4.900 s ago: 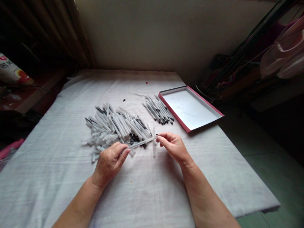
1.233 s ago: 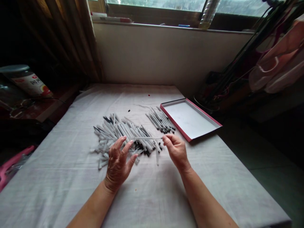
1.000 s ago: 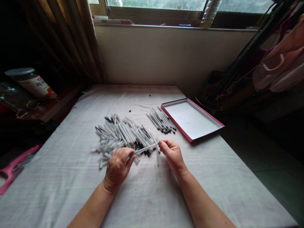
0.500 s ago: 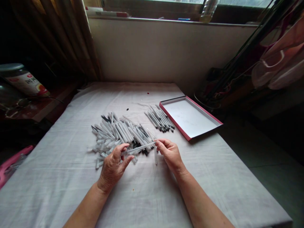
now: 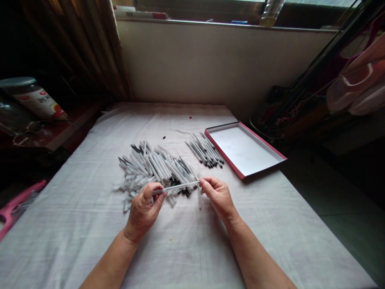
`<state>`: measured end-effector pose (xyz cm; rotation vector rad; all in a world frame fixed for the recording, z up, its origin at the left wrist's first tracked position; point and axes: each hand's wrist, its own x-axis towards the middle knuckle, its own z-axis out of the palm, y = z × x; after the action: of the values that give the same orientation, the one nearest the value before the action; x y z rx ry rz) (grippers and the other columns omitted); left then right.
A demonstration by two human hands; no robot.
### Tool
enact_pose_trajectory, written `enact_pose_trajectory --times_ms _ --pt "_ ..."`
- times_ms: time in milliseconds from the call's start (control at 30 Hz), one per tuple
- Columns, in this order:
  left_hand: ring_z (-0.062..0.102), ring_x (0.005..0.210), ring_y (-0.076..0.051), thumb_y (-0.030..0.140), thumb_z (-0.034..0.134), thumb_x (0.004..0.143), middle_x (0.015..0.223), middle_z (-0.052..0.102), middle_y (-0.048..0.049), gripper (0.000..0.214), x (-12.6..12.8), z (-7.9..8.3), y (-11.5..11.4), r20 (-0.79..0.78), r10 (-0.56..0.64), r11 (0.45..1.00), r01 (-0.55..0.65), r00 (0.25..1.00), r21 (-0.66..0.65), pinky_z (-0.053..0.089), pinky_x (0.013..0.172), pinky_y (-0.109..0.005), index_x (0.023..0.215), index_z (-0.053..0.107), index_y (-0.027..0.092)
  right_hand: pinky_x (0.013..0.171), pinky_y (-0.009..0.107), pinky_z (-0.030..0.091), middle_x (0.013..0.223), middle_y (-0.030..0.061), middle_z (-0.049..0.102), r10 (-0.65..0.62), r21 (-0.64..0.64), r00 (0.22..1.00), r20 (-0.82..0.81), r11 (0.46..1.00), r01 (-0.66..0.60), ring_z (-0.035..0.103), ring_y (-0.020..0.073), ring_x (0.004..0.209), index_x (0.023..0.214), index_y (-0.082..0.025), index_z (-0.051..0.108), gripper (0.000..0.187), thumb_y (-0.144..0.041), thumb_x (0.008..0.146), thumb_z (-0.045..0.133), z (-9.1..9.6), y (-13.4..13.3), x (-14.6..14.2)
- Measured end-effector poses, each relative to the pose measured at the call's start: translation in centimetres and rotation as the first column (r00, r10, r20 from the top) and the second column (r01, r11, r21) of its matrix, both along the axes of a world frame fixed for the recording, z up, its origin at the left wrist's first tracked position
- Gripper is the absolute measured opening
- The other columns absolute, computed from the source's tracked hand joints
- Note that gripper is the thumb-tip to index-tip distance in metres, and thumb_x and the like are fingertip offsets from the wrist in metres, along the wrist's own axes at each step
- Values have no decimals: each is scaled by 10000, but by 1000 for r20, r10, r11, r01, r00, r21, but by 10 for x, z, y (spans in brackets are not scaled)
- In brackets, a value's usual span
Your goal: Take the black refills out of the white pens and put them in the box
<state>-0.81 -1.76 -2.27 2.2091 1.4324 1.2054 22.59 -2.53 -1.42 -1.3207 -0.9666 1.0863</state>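
Note:
Between my two hands a translucent pen barrel [image 5: 182,186] is stretched out almost level, above the near edge of a heap of pen parts. My left hand [image 5: 144,210] is closed on its left end, thumb against fingers. At the other end my right hand [image 5: 218,196] pinches the tip; whatever small part is between those fingertips is hidden. A clear cap-like piece [image 5: 200,199] hangs or stands just below the right fingertips. The heap [image 5: 156,164] holds many clear barrels, caps and dark pieces. Right of it lies a neater row of pens [image 5: 204,150] with black ends.
A shallow red-edged box lid [image 5: 243,150] with a white inside lies at the table's right edge. Small black [image 5: 164,137] and red bits [image 5: 190,117] rest on the pale cloth [image 5: 192,249]. A labelled jar [image 5: 39,100] stands at left, a pink item [image 5: 18,204] below it.
My left thumb and fingers have closed onto the barrel, which was more loosely held before. The whole view has shifted slightly; the right hand keeps its pinch.

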Motion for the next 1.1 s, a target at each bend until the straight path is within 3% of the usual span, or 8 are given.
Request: enact_pose_trajectory --times_ms 133,300,500,667,900,1000,1100 --pt "619 620 -134 436 503 936 730 659 -13 272 -1 4 2 -25 -14 999 14 1000 -31 499 617 -234 865 615 198 480 234 380 531 -20 572 30 10 999 -17 1000 -29 440 97 481 754 -169 736 302 -463 684 744 -1 0 1" --pt "610 563 -115 455 581 893 770 676 4 271 -2 0 1 20 -4 998 5 1000 -59 489 562 -215 1002 599 207 479 240 382 563 -6 604 32 0 999 -21 999 -32 469 109 500 766 -171 741 319 -479 684 744 -3 0 0" --pt "599 596 -125 451 513 933 735 653 -8 279 -3 1 3 -20 -33 999 33 999 -27 486 603 -233 882 624 200 503 242 401 556 -10 602 25 -7 999 -31 1000 -25 483 109 505 731 -171 737 317 -480 665 761 -2 0 0" --pt "633 621 -126 457 551 914 813 692 -19 284 -4 3 3 9 -25 999 26 1000 -35 492 588 -224 1001 631 199 515 243 415 564 -5 610 19 -12 1000 -22 1000 -19 500 114 520 736 -170 744 313 -476 672 753 -3 0 0" --pt "670 711 -159 424 503 944 792 703 -44 277 -3 6 3 -17 -103 994 102 995 -25 516 653 -248 926 649 189 482 233 392 593 10 633 6 -16 1000 -25 1000 -6 500 113 515 740 -164 742 351 -503 652 767 -4 0 1" --pt "646 649 -137 449 566 905 826 699 -26 290 -3 4 1 -5 -76 995 75 997 -59 505 594 -230 1044 623 201 477 229 386 582 6 620 2 -11 1000 -11 1000 -2 500 112 516 738 -161 741 352 -507 670 756 -4 0 2" --pt "575 559 -105 395 569 907 780 665 0 221 -2 3 0 -8 -90 994 89 996 -58 480 566 -219 1018 623 211 464 226 376 582 9 618 0 -14 1000 6 1000 0 502 113 517 734 -160 739 355 -511 684 746 -5 0 2"
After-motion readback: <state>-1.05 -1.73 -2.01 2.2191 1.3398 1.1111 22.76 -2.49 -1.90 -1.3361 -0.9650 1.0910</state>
